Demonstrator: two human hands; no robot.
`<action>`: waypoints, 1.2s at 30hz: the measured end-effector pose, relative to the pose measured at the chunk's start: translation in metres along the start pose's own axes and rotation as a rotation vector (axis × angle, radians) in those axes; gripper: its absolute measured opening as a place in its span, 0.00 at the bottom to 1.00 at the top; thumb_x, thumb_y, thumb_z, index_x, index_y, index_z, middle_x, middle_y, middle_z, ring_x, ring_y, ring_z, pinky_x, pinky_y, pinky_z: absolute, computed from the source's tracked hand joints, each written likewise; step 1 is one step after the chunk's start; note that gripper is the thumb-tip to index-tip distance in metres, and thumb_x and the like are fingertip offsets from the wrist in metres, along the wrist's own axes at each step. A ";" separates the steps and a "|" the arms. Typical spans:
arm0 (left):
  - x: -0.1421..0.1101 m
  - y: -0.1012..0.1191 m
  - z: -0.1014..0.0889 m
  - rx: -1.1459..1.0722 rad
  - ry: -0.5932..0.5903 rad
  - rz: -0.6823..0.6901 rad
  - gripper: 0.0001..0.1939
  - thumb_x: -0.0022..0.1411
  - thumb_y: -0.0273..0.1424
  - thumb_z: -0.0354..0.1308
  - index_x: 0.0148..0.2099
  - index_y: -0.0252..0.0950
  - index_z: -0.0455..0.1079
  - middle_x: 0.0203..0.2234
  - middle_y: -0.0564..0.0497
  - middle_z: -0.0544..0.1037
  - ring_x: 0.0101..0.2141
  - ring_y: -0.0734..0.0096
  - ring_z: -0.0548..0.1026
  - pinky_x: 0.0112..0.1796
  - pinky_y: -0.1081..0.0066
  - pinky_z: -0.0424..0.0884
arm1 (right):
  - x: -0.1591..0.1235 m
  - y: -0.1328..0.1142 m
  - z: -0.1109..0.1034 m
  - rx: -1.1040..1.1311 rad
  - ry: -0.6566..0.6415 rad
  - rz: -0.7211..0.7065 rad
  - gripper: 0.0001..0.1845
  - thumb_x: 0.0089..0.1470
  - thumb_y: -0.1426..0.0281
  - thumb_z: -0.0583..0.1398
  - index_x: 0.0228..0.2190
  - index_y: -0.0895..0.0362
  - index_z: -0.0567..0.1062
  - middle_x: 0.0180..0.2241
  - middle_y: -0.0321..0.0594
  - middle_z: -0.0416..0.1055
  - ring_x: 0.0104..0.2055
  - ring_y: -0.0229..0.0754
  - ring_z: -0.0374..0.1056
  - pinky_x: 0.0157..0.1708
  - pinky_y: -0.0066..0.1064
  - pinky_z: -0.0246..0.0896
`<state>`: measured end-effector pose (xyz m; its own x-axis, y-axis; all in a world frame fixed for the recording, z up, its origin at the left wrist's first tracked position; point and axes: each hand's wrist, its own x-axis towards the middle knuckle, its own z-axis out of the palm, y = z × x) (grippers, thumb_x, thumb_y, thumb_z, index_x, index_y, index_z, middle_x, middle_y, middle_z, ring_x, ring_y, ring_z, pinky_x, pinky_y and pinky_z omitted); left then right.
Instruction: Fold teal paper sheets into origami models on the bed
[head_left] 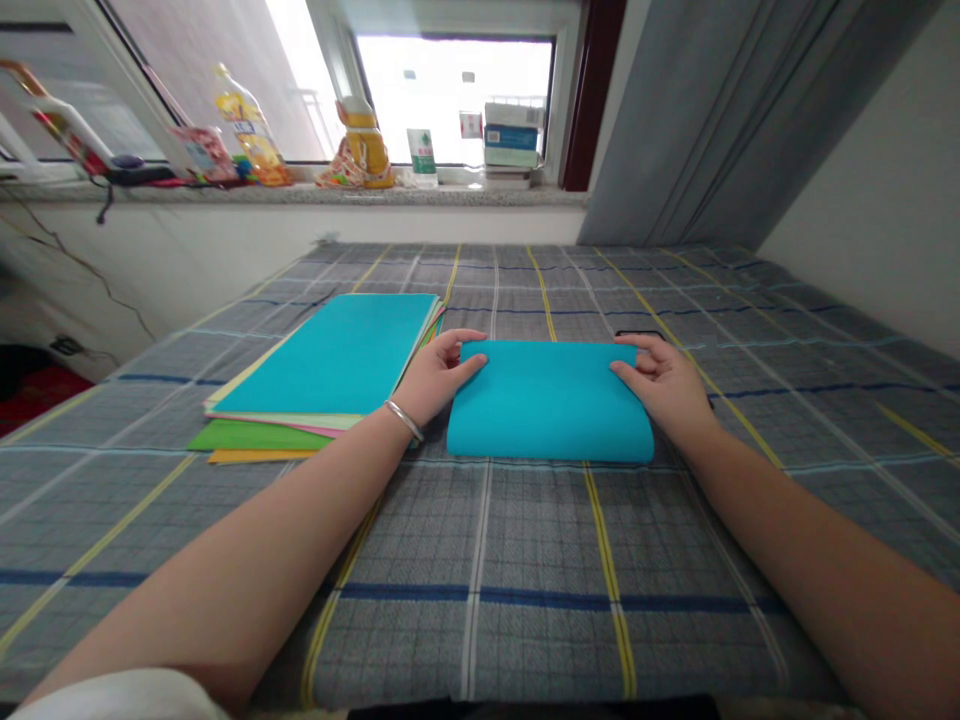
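Observation:
A sheet of bright blue paper lies bent over on itself in front of me, its near side a rounded, uncreased curve. My left hand pinches its far left corner between thumb and fingers. At the far right corner, my right hand grips the paper the same way. To the left is a stack of coloured paper, with a blue sheet on top and green, orange, pink and pale sheets showing at its edges. My left wrist, wearing a silver bangle, is against the stack's right side.
A grey plaid cloth covers the surface. Behind my right hand, a dark-edged flat object is mostly hidden. On the windowsill stand a drink bottle, a yellow bottle, a tube and stacked boxes. A grey curtain hangs right.

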<state>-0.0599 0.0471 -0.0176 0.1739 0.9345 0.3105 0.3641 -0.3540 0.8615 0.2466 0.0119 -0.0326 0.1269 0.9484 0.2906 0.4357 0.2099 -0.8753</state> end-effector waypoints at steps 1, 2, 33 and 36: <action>0.000 0.000 0.000 0.008 0.005 0.007 0.21 0.54 0.39 0.63 0.49 0.37 0.74 0.22 0.57 0.63 0.23 0.76 0.61 0.27 0.74 0.59 | 0.000 -0.001 0.001 0.014 0.002 0.003 0.23 0.48 0.59 0.64 0.48 0.47 0.74 0.26 0.37 0.73 0.28 0.46 0.68 0.25 0.37 0.63; 0.000 -0.001 0.000 0.014 0.008 0.014 0.20 0.54 0.39 0.63 0.49 0.37 0.74 0.22 0.57 0.63 0.23 0.75 0.61 0.28 0.74 0.60 | -0.001 -0.001 0.001 0.033 0.004 0.005 0.22 0.48 0.59 0.64 0.46 0.47 0.74 0.27 0.37 0.73 0.28 0.45 0.68 0.26 0.36 0.62; 0.000 -0.006 0.001 0.001 0.012 -0.027 0.16 0.55 0.39 0.63 0.45 0.39 0.72 0.17 0.60 0.62 0.18 0.79 0.59 0.21 0.77 0.55 | 0.003 0.005 -0.001 -0.034 0.052 -0.030 0.15 0.49 0.58 0.63 0.39 0.49 0.74 0.15 0.29 0.58 0.17 0.38 0.51 0.19 0.32 0.45; 0.002 -0.009 0.001 0.033 0.025 -0.017 0.16 0.54 0.39 0.63 0.44 0.38 0.74 0.18 0.59 0.64 0.19 0.78 0.61 0.22 0.76 0.57 | 0.005 0.007 0.000 -0.070 0.055 -0.034 0.13 0.49 0.59 0.62 0.38 0.49 0.74 0.15 0.28 0.54 0.17 0.38 0.50 0.20 0.32 0.45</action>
<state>-0.0618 0.0523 -0.0250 0.1443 0.9410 0.3059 0.3974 -0.3383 0.8530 0.2502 0.0181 -0.0372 0.1588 0.9261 0.3423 0.5014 0.2230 -0.8360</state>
